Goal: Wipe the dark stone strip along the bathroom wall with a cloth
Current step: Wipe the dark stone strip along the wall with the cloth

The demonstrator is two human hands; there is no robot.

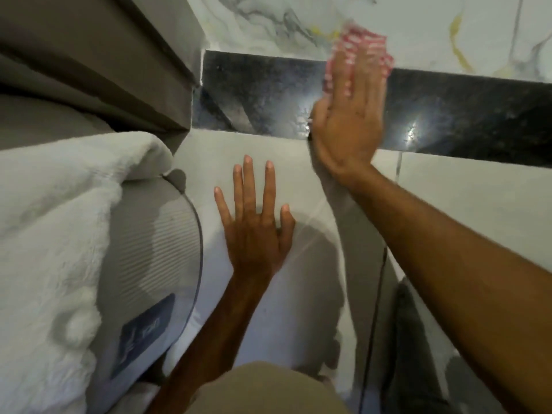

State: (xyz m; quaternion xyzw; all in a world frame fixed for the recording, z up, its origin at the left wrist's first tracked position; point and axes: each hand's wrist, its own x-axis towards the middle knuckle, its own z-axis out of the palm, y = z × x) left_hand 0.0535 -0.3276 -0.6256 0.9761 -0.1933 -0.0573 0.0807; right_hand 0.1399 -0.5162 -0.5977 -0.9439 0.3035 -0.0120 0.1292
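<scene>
so the wall (298, 174) is taking up most of the view here, pale tile low down, marbled tile up top, and the dark strip (268, 97) is running across between them, glossy enough that it's throwing back a couple of light glares. A grey frame (89, 70) is butting up against the strip's left end, and a fluffy white towel (53, 234) is draping over a grey ribbed thing (155, 240) down on the left, well clear of the wiping

the right hand (349, 121) is pressing flat on the strip, fingers (361, 70) together and pointing up, so no real grip, it's just pinning the cloth (358, 52) under the palm and fingers. Makes sense imo, a flat hand is spreading the pressure over more stone than a bunched fist would. The red and white cloth is poking out past the fingertips, overlapping the strip's top edge and a bit of marble. Everything there is blurry, so I'm guessing it's mid-swipe

the left hand (254, 222) is lying open on the pale tile below, fingers spread, holding nothing, probably just bracing while the person is leaning in

the strip to the right is probably needing a pass too, can't tell from here what's clean
</scene>
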